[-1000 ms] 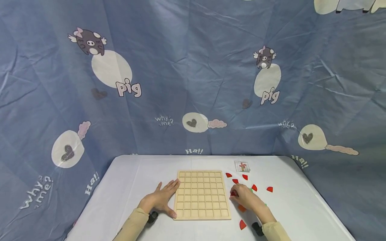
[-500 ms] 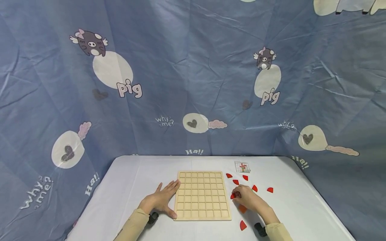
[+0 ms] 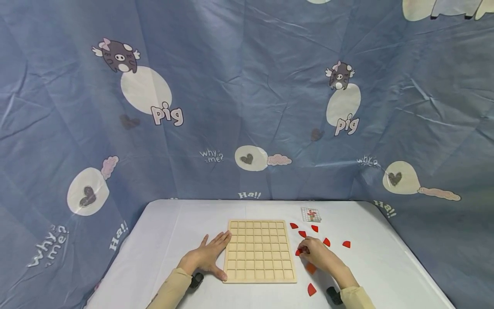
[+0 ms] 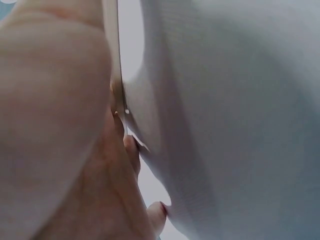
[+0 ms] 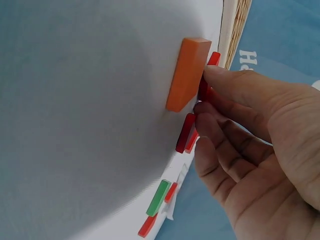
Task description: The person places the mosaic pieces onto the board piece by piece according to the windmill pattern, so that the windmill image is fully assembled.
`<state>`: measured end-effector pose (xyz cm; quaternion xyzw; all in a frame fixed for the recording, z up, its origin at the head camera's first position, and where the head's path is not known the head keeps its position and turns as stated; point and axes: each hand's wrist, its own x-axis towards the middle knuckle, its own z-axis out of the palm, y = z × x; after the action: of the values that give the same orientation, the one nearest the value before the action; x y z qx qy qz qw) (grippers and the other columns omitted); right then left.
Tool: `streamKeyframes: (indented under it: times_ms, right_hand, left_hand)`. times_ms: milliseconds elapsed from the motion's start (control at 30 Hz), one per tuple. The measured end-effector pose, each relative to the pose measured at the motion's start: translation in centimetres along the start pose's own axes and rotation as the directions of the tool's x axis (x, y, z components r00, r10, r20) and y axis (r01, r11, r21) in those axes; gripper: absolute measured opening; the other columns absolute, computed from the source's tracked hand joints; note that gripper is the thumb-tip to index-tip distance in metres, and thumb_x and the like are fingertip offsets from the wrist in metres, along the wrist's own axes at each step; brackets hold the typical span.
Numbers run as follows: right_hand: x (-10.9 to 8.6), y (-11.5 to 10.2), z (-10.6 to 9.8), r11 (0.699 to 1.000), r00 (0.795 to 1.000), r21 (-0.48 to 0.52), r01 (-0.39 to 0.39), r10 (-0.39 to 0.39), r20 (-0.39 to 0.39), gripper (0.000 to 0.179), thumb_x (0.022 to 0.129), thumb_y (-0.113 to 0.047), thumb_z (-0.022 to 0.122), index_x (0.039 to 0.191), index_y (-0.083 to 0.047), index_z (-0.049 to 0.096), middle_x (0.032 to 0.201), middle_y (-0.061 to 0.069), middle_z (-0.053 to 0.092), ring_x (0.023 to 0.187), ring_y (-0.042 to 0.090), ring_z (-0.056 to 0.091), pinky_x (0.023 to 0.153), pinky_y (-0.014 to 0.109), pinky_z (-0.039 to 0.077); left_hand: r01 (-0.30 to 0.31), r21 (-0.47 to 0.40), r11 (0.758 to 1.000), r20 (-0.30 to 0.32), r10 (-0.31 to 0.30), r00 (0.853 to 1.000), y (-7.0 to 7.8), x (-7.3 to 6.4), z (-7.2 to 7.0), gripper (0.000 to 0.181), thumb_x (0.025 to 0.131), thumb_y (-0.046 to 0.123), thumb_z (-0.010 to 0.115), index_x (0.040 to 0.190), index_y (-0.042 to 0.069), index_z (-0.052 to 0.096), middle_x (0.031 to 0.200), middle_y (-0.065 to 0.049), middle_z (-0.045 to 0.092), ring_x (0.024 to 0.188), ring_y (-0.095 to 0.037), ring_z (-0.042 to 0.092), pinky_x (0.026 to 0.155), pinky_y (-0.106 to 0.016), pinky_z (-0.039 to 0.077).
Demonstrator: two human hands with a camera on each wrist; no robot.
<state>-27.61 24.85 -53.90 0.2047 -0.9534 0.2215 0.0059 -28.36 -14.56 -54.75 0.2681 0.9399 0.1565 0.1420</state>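
My left hand (image 3: 204, 257) is spread wide along the left side of a square wooden grid board (image 3: 260, 251), its fingertips and thumb at the frame. In the left wrist view the palm (image 4: 100, 190) fills the left part, beside the board's edge. Right of the board, my right hand (image 3: 316, 253) pinches a small red quarter-circle piece (image 5: 214, 59) between thumb and fingers, low over the table. An orange block (image 5: 190, 75) stands close by that thumb. Part of the red piece is hidden behind the fingers.
Several red quarter-circle pieces lie around the right hand, one nearer the front (image 3: 311, 289) and one farther right (image 3: 346, 244). A green piece (image 5: 158, 198) shows in the right wrist view. A picture card (image 3: 311, 214) with a grid lies at the back right.
My right hand has shifted slightly to the right, away from the board, and more of the red piece at its fingertips shows. The left hand and board stay put.
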Motion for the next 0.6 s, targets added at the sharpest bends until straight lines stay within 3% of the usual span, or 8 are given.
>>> streamKeyframes:
  times_ms: [600]
  right_hand:
    - [-0.15,0.32,0.19,1.0,0.999,-0.025,0.013,-0.014,-0.04,0.012,0.08,-0.006,0.075,0.091,-0.009,0.07,0.081,-0.006,0.058,0.067,0.003,0.046,0.055,0.017,0.041]
  left_hand:
    - [0.004,0.003,1.0,0.002,-0.004,1.0,0.27,-0.28,0.07,0.137,0.051,0.065,0.078,0.156,0.008,0.011,0.164,-0.01,0.008,0.151,-0.031,0.009,0.118,-0.064,-0.001]
